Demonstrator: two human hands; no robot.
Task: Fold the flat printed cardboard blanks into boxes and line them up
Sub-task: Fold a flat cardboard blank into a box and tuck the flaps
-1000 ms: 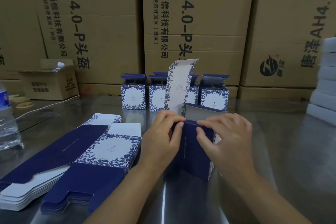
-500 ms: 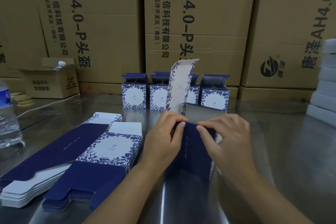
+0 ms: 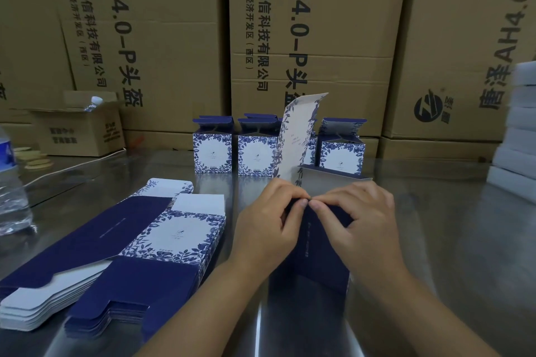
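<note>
From the head view we see both hands at work on a half-folded box that stands upright on the steel counter, just in front of us and near the middle. Our left hand and right hand each curl over the top edge of its dark blue near panel and pinch it, and the fingertips of the two hands meet at the middle of that edge. Behind the hands a long floral flap of the same box rises upright, tilted a little to the right. To the left, close to the left forearm, lies a stack of flat blanks, blue and white with a leaf print. Farther back, a row of finished boxes stands side by side with their top flaps raised. Large brown cartons with printed lettering fill the background. At the far left edge a water bottle stands on the counter, with a small open carton behind it. At the right edge we see a white stack, too blurred to identify.
</note>
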